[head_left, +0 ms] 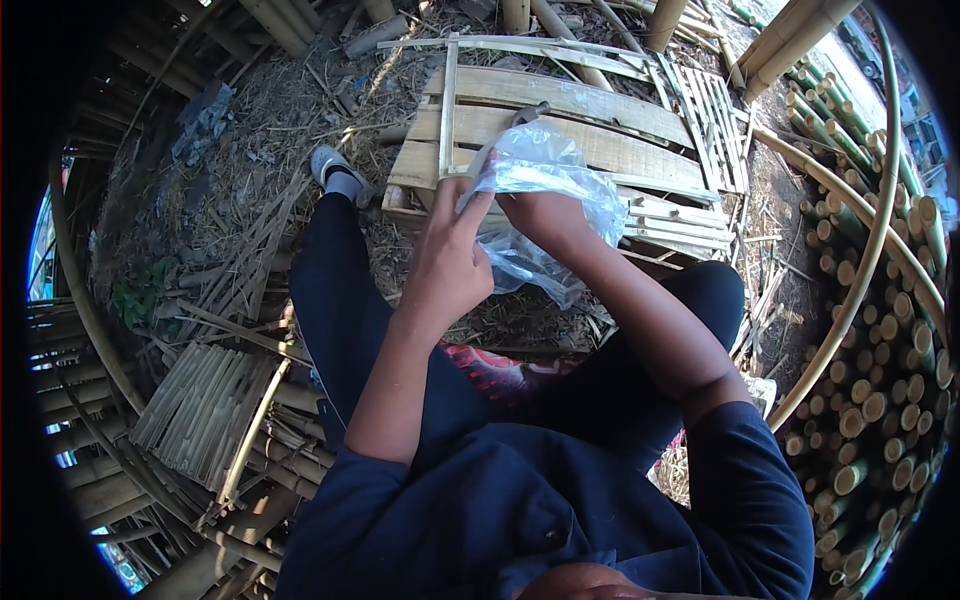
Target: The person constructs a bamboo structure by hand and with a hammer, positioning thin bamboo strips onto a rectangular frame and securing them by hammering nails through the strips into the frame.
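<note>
A clear plastic bag [548, 150] is at both hands, over the near edge of the slatted bench [490, 88], its crumpled lower part hanging between the knees. The left hand [452, 248] meets its left side with the fingers partly spread; the right hand [538, 212] reaches up against it, fingertips lost behind the film. Glare and folds mean one cannot fairly tell whether either hand is closed on it. The bag should handle as very light, limp and rather slippery, and thin enough to tear on a rough slat end. A pinch at the rim, thumb against forefinger on each side, should hold better than a fistful of its loose middle.
</note>
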